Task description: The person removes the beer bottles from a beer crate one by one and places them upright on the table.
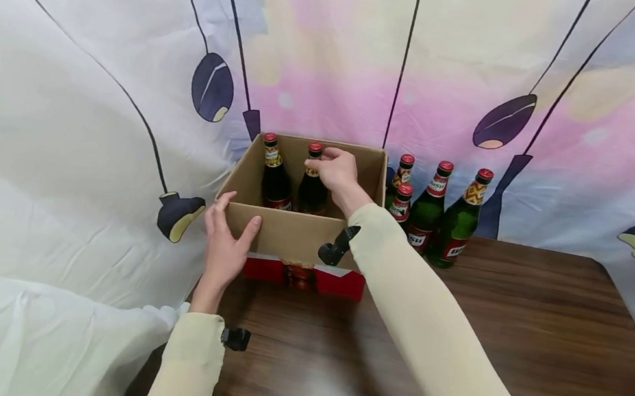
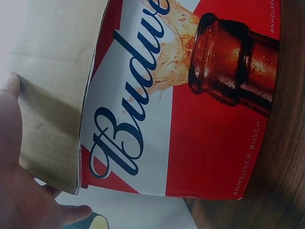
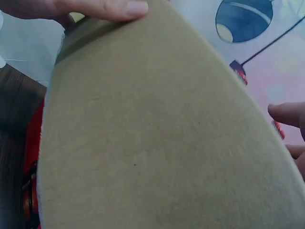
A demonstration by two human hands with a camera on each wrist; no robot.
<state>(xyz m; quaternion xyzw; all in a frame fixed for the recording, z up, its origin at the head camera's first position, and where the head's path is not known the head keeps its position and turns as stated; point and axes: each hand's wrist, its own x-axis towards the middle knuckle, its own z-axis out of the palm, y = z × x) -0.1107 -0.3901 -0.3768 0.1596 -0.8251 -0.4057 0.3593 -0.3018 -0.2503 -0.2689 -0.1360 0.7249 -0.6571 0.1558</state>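
Observation:
An open cardboard box (image 1: 313, 240), red and white below its raised brown flaps, stands on the table. My left hand (image 1: 225, 246) holds its near left corner, the thumb (image 2: 12, 88) against the front flap and other fingers round the left side. Inside the box stand two dark beer bottles with red caps. One bottle (image 1: 276, 177) is at the left. My right hand (image 1: 337, 173) reaches over the right side and pinches the neck of the other bottle (image 1: 312, 191). In the right wrist view the flap hides most of that bottle, with only its cap (image 3: 279, 130) showing beside my fingers.
Several green beer bottles (image 1: 458, 224) stand close together just right of the box. The wooden table (image 1: 538, 328) runs on to the right and toward me. A patterned curtain (image 1: 334, 50) hangs directly behind, and white cloth (image 1: 44, 324) hangs at the left.

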